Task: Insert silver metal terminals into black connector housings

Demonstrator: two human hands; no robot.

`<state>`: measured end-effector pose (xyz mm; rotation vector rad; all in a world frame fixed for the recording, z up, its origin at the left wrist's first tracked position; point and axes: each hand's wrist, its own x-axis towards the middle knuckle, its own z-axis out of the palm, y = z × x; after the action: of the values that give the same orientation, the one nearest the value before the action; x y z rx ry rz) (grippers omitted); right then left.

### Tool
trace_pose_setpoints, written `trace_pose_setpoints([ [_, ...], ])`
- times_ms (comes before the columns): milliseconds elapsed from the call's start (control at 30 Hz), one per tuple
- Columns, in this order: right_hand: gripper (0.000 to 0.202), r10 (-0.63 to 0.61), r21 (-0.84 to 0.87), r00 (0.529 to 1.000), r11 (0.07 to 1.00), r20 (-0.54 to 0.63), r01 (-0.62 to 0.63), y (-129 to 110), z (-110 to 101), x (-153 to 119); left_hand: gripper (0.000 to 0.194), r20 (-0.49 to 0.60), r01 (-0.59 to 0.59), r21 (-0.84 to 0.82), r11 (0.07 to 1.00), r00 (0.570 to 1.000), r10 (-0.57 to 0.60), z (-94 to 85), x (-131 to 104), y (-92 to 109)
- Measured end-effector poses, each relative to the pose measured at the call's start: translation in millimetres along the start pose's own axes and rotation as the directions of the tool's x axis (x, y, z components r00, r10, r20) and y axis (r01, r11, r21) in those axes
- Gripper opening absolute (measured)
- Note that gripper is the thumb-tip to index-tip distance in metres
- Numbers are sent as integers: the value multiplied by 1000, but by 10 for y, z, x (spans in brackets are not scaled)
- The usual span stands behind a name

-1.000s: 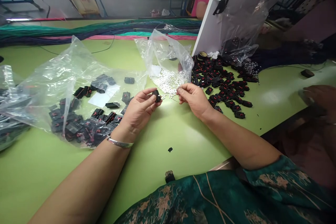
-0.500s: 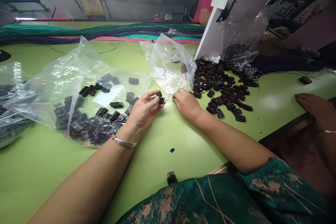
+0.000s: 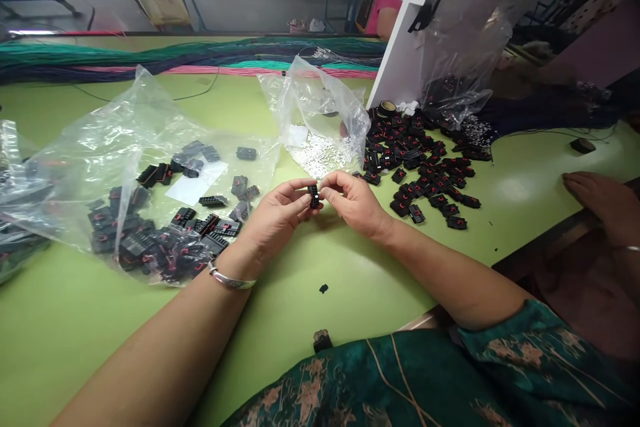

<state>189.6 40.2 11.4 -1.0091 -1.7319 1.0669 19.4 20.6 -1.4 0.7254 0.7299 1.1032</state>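
My left hand (image 3: 280,217) pinches a black connector housing (image 3: 313,196) between thumb and fingers, its face with rows of holes turned toward my right hand. My right hand (image 3: 353,203) has thumb and forefinger pressed together right at that face. A tiny white plug (image 3: 317,196) shows at the fingertips against the housing; whether it sits in a hole I cannot tell. Just beyond both hands, many more white plugs (image 3: 323,157) lie loose at the mouth of a clear plastic bag (image 3: 305,90).
Black connectors with red clips (image 3: 425,173) are heaped to the right, beside a white upright panel (image 3: 400,33). Clear bags with black connectors (image 3: 150,240) spread on the left. Wire bundles (image 3: 200,57) run along the back. Another person's hand (image 3: 595,203) rests at the right edge.
My right hand has moved from the edge of the white plugs to the connector housing. My left hand has shifted slightly right with the housing, and the two hands now meet.
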Motion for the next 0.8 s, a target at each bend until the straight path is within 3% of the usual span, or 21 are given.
trace_pose_setpoints([
  [400,9,101,18,994,995,-28,-101,2,60,-42,31,-9,-34,28,999,999,35,-22,12,-50],
  [500,11,194,144,981,972,-30,-188,8,91,-48,30,-4,-64,91,994,998,65,-39,8,-72],
  [667,25,375,432,924,824,71,-368,4,117,-45,28,-24,-97,217,971,994,105,-48,2,-64],
  [800,29,371,416,923,826,104,-379,-11,125,-45,30,-48,-57,109,992,997,63,-10,-3,-31],
])
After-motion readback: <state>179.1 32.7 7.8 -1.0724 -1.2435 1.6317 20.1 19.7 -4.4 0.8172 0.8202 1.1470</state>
